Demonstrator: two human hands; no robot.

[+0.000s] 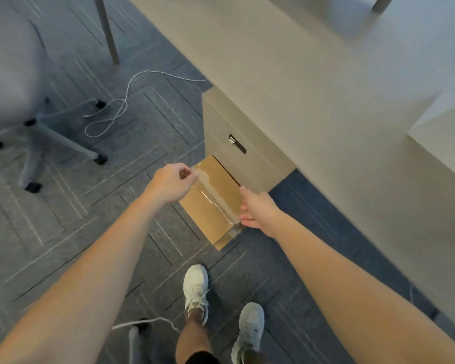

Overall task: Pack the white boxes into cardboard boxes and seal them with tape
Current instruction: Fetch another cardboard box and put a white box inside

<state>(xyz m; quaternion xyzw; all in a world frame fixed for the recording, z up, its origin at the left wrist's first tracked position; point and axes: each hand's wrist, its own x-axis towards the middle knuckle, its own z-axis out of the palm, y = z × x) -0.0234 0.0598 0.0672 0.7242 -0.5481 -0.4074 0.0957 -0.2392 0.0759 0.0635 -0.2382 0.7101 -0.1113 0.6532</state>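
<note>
Head view: my left grip (172,183) is curled, seemingly pinching the clear tape (212,199) at the cardboard box's (218,177) 10 o'clock end. The box sits on the carpet (132,158), touching the drawer cabinet (247,122) at its 1 o'clock. My right grip (258,210), fingers straight, steadies the box's 4 o'clock edge. I'd hold the strip taut, then smooth it down along the seam.

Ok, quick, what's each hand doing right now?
Left hand: pinching the tape.
Right hand: open, touching the cardboard box.
</note>
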